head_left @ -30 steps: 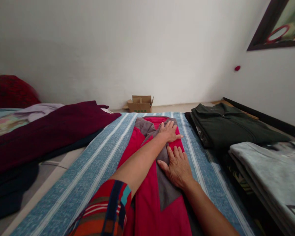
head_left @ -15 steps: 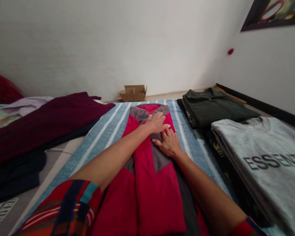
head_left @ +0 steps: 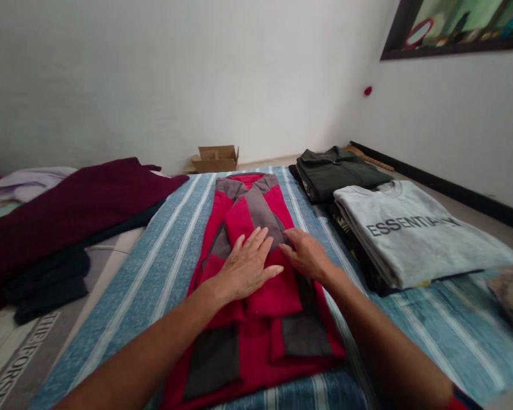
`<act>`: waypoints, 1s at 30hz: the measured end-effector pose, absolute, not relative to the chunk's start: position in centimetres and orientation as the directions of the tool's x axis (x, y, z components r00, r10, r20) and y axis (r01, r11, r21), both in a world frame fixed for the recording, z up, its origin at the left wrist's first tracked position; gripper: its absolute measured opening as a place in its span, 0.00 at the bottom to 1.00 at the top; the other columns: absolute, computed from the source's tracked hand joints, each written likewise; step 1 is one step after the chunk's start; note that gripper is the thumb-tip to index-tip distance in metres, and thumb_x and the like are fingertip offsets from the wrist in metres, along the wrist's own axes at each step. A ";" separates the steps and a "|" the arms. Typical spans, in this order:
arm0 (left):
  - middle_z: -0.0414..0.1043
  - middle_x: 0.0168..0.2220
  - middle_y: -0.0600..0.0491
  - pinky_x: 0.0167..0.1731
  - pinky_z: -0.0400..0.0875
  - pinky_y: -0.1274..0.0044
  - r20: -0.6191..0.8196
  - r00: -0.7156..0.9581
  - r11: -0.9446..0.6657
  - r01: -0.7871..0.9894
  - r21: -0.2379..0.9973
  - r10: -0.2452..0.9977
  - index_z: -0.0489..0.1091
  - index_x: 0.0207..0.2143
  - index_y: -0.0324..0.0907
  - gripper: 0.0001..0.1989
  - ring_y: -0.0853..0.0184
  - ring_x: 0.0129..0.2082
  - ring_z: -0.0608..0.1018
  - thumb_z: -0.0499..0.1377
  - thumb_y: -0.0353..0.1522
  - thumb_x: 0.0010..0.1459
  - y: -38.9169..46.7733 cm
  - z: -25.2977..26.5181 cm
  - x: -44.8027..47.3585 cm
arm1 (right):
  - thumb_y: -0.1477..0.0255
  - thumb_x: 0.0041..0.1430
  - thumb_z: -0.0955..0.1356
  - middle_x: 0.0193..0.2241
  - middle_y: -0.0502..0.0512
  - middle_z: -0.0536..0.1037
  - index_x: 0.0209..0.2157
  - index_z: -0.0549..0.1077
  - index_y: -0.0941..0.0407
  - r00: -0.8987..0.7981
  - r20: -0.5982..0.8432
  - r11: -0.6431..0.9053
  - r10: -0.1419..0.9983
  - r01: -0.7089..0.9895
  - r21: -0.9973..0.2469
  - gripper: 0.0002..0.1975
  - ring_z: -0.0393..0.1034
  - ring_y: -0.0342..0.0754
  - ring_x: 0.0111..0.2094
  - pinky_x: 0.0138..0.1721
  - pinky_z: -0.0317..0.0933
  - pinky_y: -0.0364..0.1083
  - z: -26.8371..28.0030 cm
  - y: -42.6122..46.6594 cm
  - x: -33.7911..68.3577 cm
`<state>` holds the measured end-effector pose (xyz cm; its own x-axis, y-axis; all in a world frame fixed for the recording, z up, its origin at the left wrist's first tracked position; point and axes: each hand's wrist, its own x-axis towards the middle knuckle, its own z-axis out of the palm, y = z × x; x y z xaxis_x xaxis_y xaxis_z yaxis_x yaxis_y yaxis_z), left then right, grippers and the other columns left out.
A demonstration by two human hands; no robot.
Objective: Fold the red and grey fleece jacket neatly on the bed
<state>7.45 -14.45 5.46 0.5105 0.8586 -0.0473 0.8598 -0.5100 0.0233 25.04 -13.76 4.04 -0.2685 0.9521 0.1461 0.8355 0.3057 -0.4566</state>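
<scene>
A red and grey collared jacket [head_left: 256,336] lies in front of me with its collar at the far end and its sleeves folded in over the body. My left hand [head_left: 250,266] rests flat on the folded red and grey cloth, fingers spread. Beside it, my right hand [head_left: 306,253] touches the right edge of the folded part, its fingers slightly bent and apart. Neither hand grips the cloth. Under the jacket is a blue and white striped sheet [head_left: 154,256].
To the left lies a heap of clothes with a maroon garment [head_left: 89,205] on top. At right are a folded grey "ESSENTIAL" shirt [head_left: 414,245] on a stack and a dark green folded garment [head_left: 342,173]. A cardboard box [head_left: 216,159] stands by the wall.
Both hands have come back toward me from near the collar. The cloth that ran down the middle is now doubled over, and the jacket's near edge shows. The view has shifted right.
</scene>
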 end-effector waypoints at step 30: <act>0.57 0.60 0.40 0.58 0.54 0.66 0.103 0.588 -0.596 0.784 0.174 0.802 0.63 0.53 0.33 0.27 0.60 0.61 0.58 0.45 0.41 0.58 -15.6 2.0 5.7 | 0.59 0.60 0.61 0.53 0.75 0.63 0.49 0.66 0.67 -0.024 0.273 0.110 0.962 0.947 -0.302 0.25 0.51 0.62 0.57 0.55 0.46 0.59 0.2 -19.9 21.7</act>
